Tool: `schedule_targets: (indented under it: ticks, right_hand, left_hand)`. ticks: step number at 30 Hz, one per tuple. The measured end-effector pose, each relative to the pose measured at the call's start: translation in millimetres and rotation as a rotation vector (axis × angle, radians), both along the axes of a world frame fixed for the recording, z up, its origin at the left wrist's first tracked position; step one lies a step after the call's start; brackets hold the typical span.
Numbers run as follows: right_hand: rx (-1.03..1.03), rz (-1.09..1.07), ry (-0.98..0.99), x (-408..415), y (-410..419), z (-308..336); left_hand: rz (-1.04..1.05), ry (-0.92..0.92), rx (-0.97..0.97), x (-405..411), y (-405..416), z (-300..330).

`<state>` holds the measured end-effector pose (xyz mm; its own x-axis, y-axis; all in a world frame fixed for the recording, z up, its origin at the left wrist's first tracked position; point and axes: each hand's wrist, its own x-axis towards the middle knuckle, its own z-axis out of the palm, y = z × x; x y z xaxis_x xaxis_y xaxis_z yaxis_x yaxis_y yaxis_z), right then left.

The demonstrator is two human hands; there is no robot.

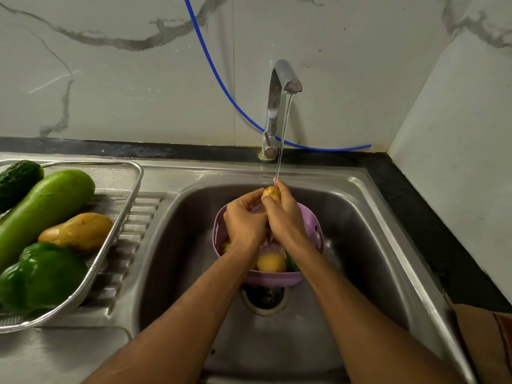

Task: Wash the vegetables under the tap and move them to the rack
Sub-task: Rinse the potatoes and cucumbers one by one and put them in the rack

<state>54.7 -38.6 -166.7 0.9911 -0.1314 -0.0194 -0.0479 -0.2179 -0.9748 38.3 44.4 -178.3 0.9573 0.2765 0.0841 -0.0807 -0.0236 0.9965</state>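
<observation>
While the tap (279,87) runs, left hand (245,220) and right hand (284,214) both curl tight round one potato (272,195) — purple colander (313,231) directly beneath.

Count by kind, head view:
Potatoes: 3, namely 1 on the rack (83,231), 1 under the tap stream (271,195), 1 in the purple basket (271,262). Green pepper (41,275): 1. Pale green gourd (47,206): 1. Cucumber (16,180): 1. Rack (122,214): 1. Purple basket (313,231): 1, with more items in it partly hidden, so count unclear. Tap (279,87): 1. Blue hose (210,59): 1. Hands: 2, left (245,220), right (285,217).
</observation>
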Motion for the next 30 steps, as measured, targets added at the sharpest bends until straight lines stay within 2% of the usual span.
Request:
schedule_targets:
  ticks: [9,14,18,22,25,30]
  right_hand:
    - [-0.128,-0.169,-0.138,-3.6,-13.5,-4.7]
    - [-0.079,-0.236,-0.045,1.2,-16.9,0.1]
    - [-0.029,-0.082,0.029,3.0,-21.7,7.2]
    - [0.229,0.067,0.147,4.5,-28.3,8.2]
    - [0.274,-0.035,0.124,2.3,-29.9,7.6]
    - [0.144,-0.294,-0.076,0.9,-26.4,1.6]
  left_hand:
    - [-0.076,0.005,0.016,-2.3,-1.0,1.4]
    - [-0.089,-0.032,0.066,-2.5,-0.7,0.1]
    - [-0.1,-0.013,0.017,1.2,4.5,-0.8]
    - [-0.135,-0.019,0.035,5.7,9.5,-1.5]
    - [-0.183,0.01,0.028,7.4,6.3,-2.1]
    - [-0.249,0.021,0.076,9.8,-2.9,-6.1]
